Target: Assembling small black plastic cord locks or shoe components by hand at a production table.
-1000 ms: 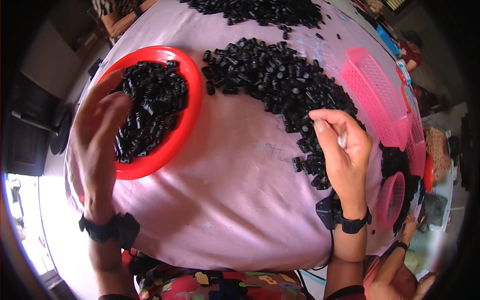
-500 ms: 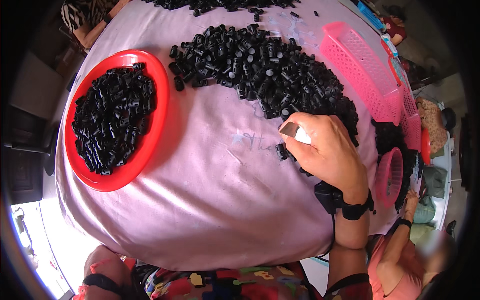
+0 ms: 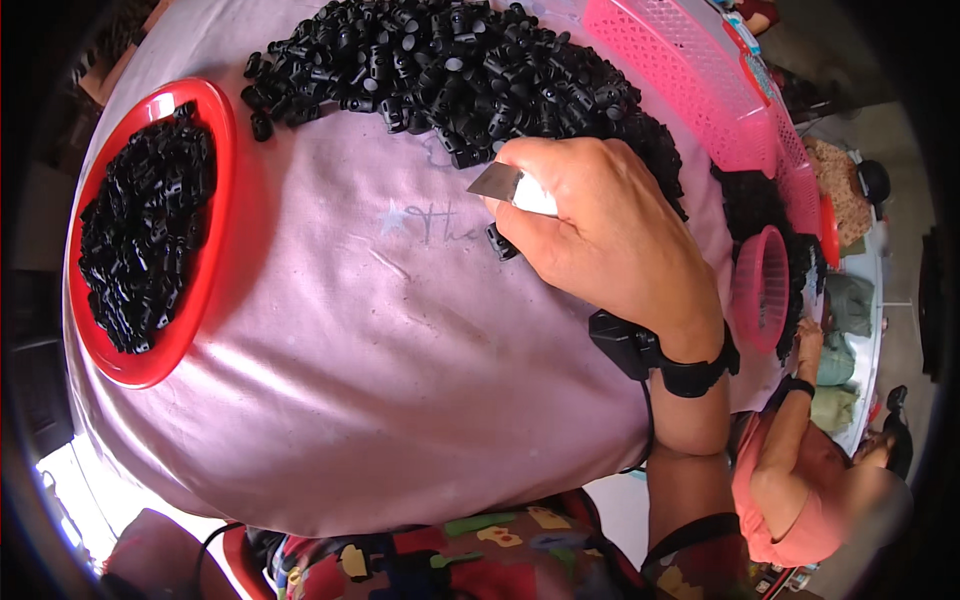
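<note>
My right hand [image 3: 610, 225] is closed round a small blade [image 3: 494, 182] with a white wrapped handle. The flat metal tip sticks out past my thumb and forefinger toward the left. Just below the fingertips, a single small black plastic part [image 3: 501, 242] lies on the pink cloth, partly covered by the hand. Beyond the hand spreads a big heap of black plastic parts [image 3: 450, 70], short cylinders by their look. At the left, a red oval basin [image 3: 222, 190] holds a pile of slimmer black parts [image 3: 145, 230]. My left hand is out of the picture.
Pink lattice baskets [image 3: 690, 90] stand at the right of the heap, with a round pink basket [image 3: 762, 290] nearer. Another person in a coral top [image 3: 780, 490] works at the right edge. A black device [image 3: 622, 342] with a cable sits at my right wrist.
The whole scene has shifted left and up in the picture as the head view turned. My right hand keeps its grip on the blade, still beside the single black part.
</note>
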The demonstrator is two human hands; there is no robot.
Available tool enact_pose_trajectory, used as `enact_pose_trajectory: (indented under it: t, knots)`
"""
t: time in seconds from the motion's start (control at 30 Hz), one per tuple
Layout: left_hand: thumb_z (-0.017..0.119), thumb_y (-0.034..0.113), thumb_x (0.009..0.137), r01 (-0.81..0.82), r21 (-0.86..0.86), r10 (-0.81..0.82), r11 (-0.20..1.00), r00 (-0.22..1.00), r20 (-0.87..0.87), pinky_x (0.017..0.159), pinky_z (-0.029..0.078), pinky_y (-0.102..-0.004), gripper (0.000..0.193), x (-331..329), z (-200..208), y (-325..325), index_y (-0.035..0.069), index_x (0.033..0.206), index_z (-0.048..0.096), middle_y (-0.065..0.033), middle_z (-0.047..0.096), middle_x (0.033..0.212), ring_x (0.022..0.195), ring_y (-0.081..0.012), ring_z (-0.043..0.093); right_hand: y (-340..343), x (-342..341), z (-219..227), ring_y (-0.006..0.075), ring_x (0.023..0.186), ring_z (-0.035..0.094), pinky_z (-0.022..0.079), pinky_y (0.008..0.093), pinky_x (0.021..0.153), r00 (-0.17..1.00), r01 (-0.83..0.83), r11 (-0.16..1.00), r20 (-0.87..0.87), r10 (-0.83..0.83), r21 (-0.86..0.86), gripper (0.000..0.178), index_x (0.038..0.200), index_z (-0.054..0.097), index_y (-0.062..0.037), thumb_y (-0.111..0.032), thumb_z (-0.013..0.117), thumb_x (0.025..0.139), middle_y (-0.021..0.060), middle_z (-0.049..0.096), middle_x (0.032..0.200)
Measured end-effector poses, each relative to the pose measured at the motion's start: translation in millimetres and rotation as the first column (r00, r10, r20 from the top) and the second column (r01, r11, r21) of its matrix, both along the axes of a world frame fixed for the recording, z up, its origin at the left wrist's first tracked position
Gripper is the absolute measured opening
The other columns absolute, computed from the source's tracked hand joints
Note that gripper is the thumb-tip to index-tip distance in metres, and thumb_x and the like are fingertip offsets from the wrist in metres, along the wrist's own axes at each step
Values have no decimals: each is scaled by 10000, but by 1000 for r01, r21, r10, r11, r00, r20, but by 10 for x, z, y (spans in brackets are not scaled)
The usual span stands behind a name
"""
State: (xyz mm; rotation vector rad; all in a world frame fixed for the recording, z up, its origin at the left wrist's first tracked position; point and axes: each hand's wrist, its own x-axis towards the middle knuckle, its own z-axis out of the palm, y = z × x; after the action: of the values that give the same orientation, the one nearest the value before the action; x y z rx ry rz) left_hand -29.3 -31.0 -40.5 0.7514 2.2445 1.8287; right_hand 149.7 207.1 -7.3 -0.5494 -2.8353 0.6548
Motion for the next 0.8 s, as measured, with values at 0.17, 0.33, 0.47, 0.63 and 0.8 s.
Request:
enact_pose_trajectory:
  t: [0.17,0.33,0.47,0.63,0.8]
  knots:
    - [584,117,880,-23,-41,22,999,1000,-14,864,477,-304,274,37,101,-215,3,1127,619,-84,639,1075,959,-162,599,-23,-10,-103,351,582,576,443,352,533,978,-38,999,-205,46,39,138,835,615,20,-110,622,789,190,591,655]
    - [576,115,882,-74,-60,71,995,996,-48,863,477,-305,273,0,249,-459,2,1127,618,-87,636,1080,959,-165,599,-80,19,131,401,689,602,480,429,632,998,64,994,29,-61,-92,152,857,625,8,-107,612,759,226,595,692]
    - [570,114,883,-77,-34,76,996,997,-30,861,477,-306,273,58,243,-489,1,1127,617,-88,634,1084,959,-168,600,-95,-25,40,402,673,598,473,423,613,995,31,993,-92,-42,-117,152,860,616,17,-104,607,769,231,589,693]
    - [563,113,884,-76,-12,75,997,997,-9,859,478,-307,273,76,269,-545,0,1127,616,-90,632,1090,959,-171,600,-120,-51,82,407,676,601,478,424,610,997,77,992,-12,-79,-98,178,862,618,20,-131,626,769,228,592,689]
    - [555,111,885,-103,2,103,995,995,-16,857,478,-308,272,121,350,-634,-1,1126,615,-92,630,1095,959,-174,601,-97,35,179,396,675,616,470,427,595,984,118,993,137,-114,-15,184,779,604,16,-162,650,766,221,605,679]
